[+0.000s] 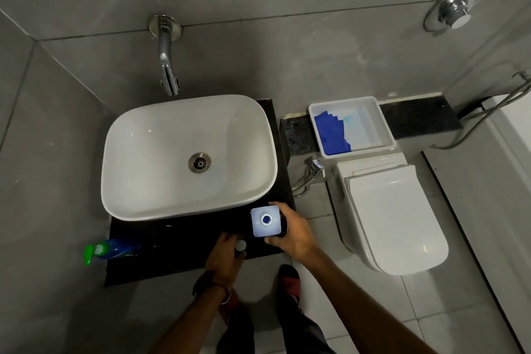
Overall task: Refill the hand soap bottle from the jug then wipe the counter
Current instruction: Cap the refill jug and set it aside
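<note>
Your two forearms reach in from the near edge toward the black counter (178, 256). Your left hand (225, 253) is closed around a small dark bottle (240, 248) with a pale round top, standing at the counter's near edge. Your right hand (296, 234) grips the side of a white square-shouldered jug (265, 221), which stands upright on the counter's near right corner; its mouth is open and shows blue inside. Jug and small bottle are just beside each other, apart. Farther left on the counter a blue bottle with a green cap (110, 250) lies on its side. Beyond them sits a white basin (161, 135) under a wall spout (168, 72). To the far right, a white tub (373, 121) holds a blue cloth (330, 135), on a dark ledge behind the closed toilet (390, 215).
</note>
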